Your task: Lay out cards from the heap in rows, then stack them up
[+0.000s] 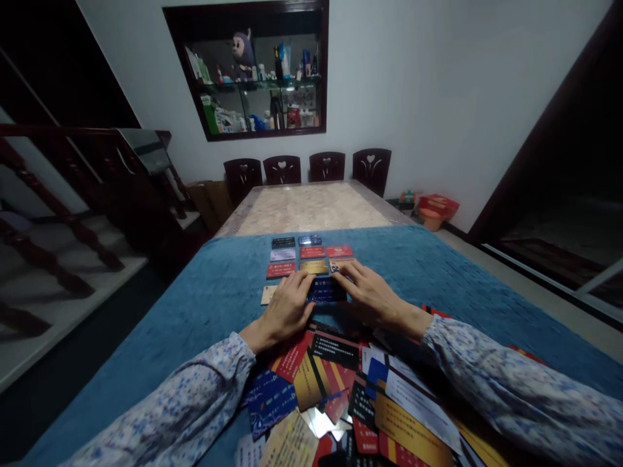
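Note:
Both my hands rest on a blue cloth (pixel 204 305) that covers the near part of a long table. My left hand (pixel 288 306) and my right hand (pixel 366 293) press from either side on a dark blue card (pixel 325 290) lying flat between them, fingertips on its edges. Just beyond it lie rows of cards: red (pixel 281 270), gold (pixel 314 266), grey (pixel 283 255), red (pixel 312 251) and dark ones (pixel 283 242). A pale card (pixel 267 294) lies left of my left hand. A loose heap of several cards (pixel 350 395) spreads under my forearms.
The bare marble tabletop (pixel 311 207) stretches beyond the cloth to several dark chairs (pixel 326 165) at the far end. A wall niche with shelves (pixel 257 78) hangs above. A wooden stair rail (pixel 73 188) runs left; a red basket (pixel 438 207) sits on the floor, right.

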Motion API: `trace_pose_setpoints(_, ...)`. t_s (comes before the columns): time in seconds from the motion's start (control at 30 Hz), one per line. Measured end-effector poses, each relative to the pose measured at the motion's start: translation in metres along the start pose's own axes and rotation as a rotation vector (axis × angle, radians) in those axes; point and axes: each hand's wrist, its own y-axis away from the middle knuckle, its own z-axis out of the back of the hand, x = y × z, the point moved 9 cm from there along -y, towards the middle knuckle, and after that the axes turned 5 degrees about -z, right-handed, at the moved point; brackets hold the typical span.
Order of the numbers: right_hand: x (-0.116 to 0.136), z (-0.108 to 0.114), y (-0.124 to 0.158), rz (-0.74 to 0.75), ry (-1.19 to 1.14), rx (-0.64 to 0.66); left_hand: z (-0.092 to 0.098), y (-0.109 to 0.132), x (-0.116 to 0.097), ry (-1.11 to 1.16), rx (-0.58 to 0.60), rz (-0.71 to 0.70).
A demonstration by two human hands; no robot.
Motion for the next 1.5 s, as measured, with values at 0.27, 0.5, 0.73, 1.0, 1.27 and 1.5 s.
trace_pose_setpoints(0.27,-0.022,-0.016,-0.022,-0.027,-0.106,0.086,-0.001,-0.019,0.022,-0.013,0.051,-0.019)
trace_pose_setpoints(0.5,-0.055,-0.031,-0.059,-0.03,-0.191,0.115,0.002,-0.052,0.061,-0.021,0.098,-0.011)
trace_pose_setpoints(0.73,-0.096,-0.064,-0.098,-0.089,-0.132,0.236,-0.012,-0.086,0.101,-0.108,0.188,0.029)
trace_pose_setpoints(1.0,-0.128,-0.106,-0.129,-0.168,-0.186,0.338,-0.036,-0.115,0.149,-0.155,0.263,0.102)
trace_pose_setpoints(1.27,-0.148,-0.142,-0.145,-0.261,-0.147,0.39,-0.059,-0.128,0.177,-0.167,0.354,0.229)
trace_pose_setpoints(1.5,-0.162,-0.165,-0.147,-0.337,-0.131,0.432,-0.077,-0.138,0.188,-0.173,0.38,0.264)
